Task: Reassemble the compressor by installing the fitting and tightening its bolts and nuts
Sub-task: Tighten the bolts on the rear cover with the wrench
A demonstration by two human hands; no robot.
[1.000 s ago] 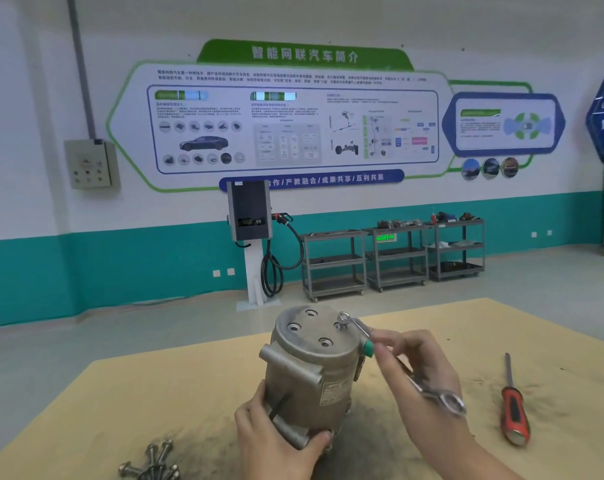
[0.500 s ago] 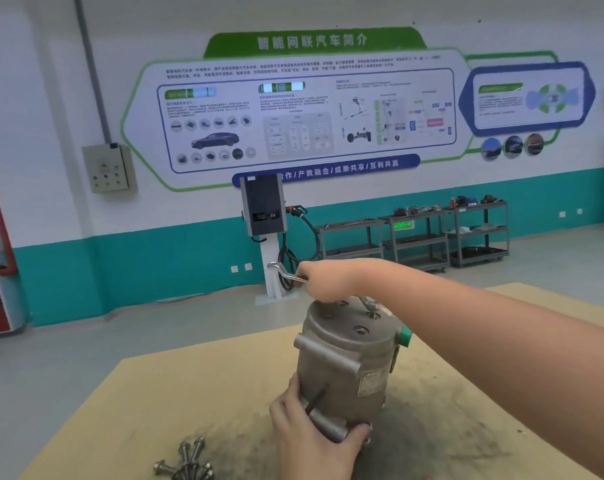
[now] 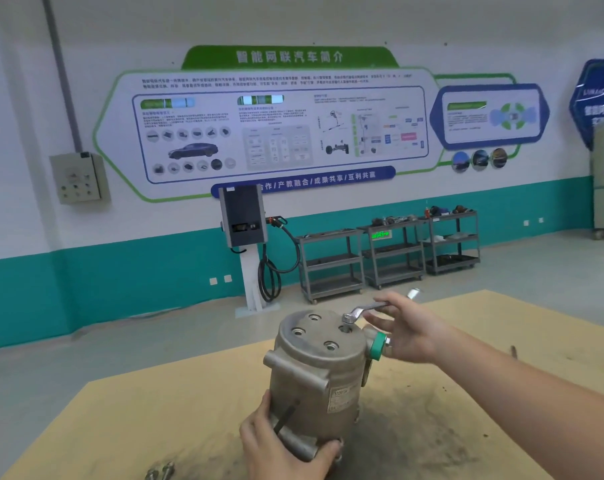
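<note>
1. The compressor [image 3: 316,379], a grey metal cylinder, stands upright on the tan counter [image 3: 155,417], on a dark, dirty patch near the front middle.
2. The left hand [image 3: 279,452] wraps the compressor's lower front; its grip is clenched around the base, thumb at the right and fingers up the left side.
3. A silver wrench [image 3: 366,310] sits with its ring end over a bolt hole at the right rear of the compressor's flat top; the handle slants up and away to the right.
4. The right hand [image 3: 409,332] reaches in from the right, and the wrench handle passes through its grip. The fingers look loosely spread, so I cannot tell whether they clasp the handle or only rest against it.
5. A fitting with a green collar [image 3: 377,345] juts from the compressor's upper right side, just beside the right hand.
6. Loose bolts [image 3: 160,472] lie on the counter at the bottom edge, left of the left hand.
7. Against the far wall stand grey shelf carts [image 3: 390,258] and a charging post [image 3: 245,223].
</note>
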